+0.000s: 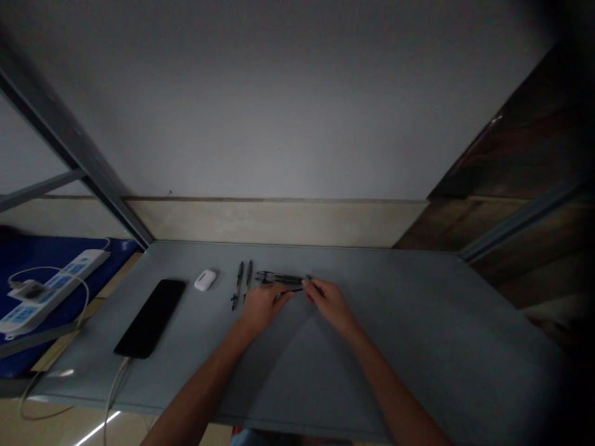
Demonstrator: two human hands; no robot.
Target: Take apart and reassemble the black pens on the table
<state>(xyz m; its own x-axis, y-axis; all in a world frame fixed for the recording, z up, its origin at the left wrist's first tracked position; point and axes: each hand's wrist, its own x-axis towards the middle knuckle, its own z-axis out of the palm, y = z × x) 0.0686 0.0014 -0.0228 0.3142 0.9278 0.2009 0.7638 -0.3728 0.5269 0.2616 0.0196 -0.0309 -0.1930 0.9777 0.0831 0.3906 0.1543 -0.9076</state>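
My left hand is closed on a thin dark pen, which points right from its fingertips. Opposite it, my right hand pinches a small dark pen piece; the fingers cover most of it. Whether the two pieces touch I cannot tell. Just beyond the hands, several dark pens lie crosswise in a bunch. Left of these, one pen lies lengthwise, and beside it another pen runs the same way, its near end partly hidden by my left hand.
A white earbud case and a black phone with a white cable lie on the left of the grey table. A power strip rests on a blue surface farther left. Metal posts and a wall border the table.
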